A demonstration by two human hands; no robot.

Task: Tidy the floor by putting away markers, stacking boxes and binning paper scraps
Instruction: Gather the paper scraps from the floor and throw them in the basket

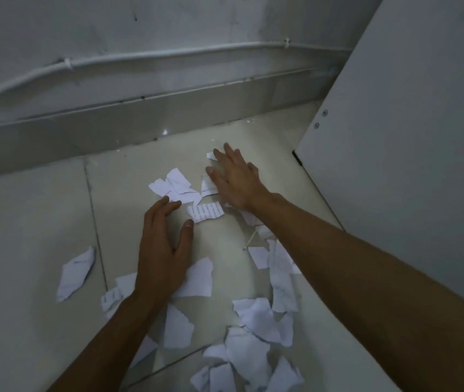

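Both palms face down. The right hand [235,179] lies flat on the floor [41,222], fingers straight and spread wide, gripping nothing. Its fingertips touch a small scrap [210,155], and another torn piece [207,188] sits against its thumb side. The left hand [164,244] is also open with fingers loosely splayed, its fingertips at the edge of a cluster of white scraps [175,185]. A printed strip [205,212] lies between the two hands, just beside the left thumb. More paper scraps [255,332] are strewn under and around both forearms, thickest near the bottom right (print too blurred to read). Beyond are a grey skirting [112,120], a wall cable [140,56] and a white panel [411,137] on the right.
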